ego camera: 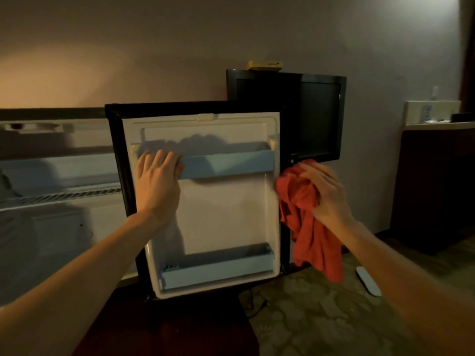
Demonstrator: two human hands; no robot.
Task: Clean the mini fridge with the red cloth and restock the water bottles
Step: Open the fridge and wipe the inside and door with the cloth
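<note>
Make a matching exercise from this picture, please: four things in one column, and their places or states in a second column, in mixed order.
Things:
1. left hand
2. red cloth
3. lower door shelf
4. yellow box

Places or states:
A. on top of the black screen
B. empty, near the door's bottom
C. grips the upper door shelf
D. hangs from the right hand

Pairs: 1-C, 2-D, 3-B, 4-A

Dim, warm glow from upper left — soft blur, edges bowed.
</note>
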